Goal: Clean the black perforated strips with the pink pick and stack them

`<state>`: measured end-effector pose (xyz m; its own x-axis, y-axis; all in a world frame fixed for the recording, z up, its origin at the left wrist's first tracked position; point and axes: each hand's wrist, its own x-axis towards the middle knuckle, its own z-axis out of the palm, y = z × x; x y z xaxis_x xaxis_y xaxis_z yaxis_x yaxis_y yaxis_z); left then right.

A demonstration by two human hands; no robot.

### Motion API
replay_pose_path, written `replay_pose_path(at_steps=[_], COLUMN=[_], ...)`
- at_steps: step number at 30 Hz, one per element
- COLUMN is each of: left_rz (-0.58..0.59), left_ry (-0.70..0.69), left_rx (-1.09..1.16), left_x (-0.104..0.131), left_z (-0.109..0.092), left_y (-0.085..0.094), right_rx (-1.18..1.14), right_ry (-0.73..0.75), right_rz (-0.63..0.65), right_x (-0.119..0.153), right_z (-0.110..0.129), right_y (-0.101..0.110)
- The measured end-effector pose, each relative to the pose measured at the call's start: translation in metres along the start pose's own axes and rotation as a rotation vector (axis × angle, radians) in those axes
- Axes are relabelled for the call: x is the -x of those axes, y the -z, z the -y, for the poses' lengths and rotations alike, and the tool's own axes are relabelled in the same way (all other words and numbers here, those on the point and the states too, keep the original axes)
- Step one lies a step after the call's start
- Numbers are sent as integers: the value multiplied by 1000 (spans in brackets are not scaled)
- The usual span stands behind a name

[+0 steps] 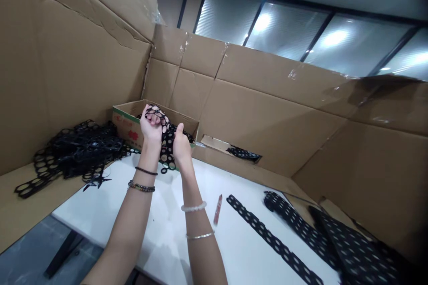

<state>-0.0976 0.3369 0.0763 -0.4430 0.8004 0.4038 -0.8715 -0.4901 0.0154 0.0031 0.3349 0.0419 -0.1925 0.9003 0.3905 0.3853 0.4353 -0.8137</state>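
My left hand (pixel 151 127) was curled up, its palm partly toward me, with black holed netting (pixel 166 140) wrapped over its bent fingers. My right hand (pixel 182 146) was closed on the same netting just beside it, thumb pointing up; its other fingers were mostly hidden, so I couldn't tell how tightly they were bent. The netting ran between my hands and hung below them, in front of an open cardboard box (pixel 125 130) with more black material inside.

To the left of the box, a tangled black heap (pixel 88 147) lay partly on cardboard and partly over the edge of the white table (pixel 200 178). On the tabletop, to the right of my right forearm, was a slim, pointed reddish item (pixel 218 209). Near it a long dotted black strip (pixel 274 242) lay slantwise, and beyond that were a curling dotted strip (pixel 297 220) and a wider dotted piece (pixel 363 242). Another dark dotted piece (pixel 244 153) showed at a slot in the tall cardboard wall (pixel 267 116). Above the wall, lights glowed in the window panes (pixel 287 29).
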Motion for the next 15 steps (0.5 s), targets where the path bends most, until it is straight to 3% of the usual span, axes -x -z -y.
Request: replay_pose_path(at_steps=[6, 11, 15], left_rz=[37, 30, 49], left_ry=[47, 78, 24], left_rx=[-43, 35, 22], left_x=[11, 10, 7], left_z=[7, 7, 8], left_y=[-11, -8, -4], right_rx=[245, 119, 108], right_ry=[77, -93, -26], right_rz=[-344, -72, 64], right_x=[11, 12, 8], right_z=[17, 21, 11], right_y=[13, 21, 7])
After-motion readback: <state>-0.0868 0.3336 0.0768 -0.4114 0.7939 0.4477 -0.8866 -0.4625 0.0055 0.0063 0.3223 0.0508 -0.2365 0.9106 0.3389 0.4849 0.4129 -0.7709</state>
